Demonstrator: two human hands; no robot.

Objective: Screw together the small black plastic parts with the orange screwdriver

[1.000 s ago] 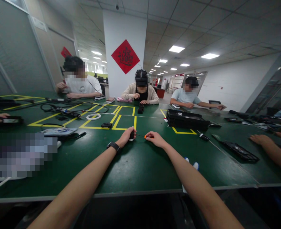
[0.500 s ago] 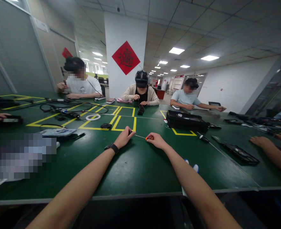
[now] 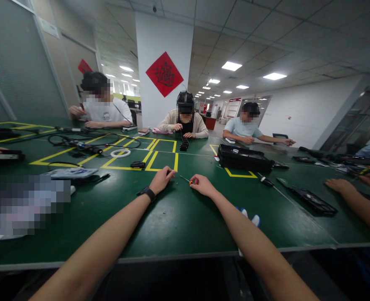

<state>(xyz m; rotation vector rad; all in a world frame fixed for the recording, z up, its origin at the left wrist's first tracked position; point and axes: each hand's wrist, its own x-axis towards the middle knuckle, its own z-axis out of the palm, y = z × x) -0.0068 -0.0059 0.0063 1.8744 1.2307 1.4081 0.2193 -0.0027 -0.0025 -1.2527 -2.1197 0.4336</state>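
At frame centre, the right hand [image 3: 202, 185] pinches a thin orange-handled metal screwdriver [image 3: 187, 180]; the left hand [image 3: 161, 179] curls loosely, its contents hidden, on the smooth green table [image 3: 178, 221].

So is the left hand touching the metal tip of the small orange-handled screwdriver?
Apart. The head view shows bare green table between the left hand fingertips and the tip of the orange-handled screwdriver, which the right hand pinches.

Both bare forearms reach forward over the near edge of the worktop, hands close together. The left hand [image 3: 161, 179], a black watch on its wrist, curls loosely, palm down. The right hand [image 3: 201, 185] pinches its fingers [image 3: 193, 181] tight.
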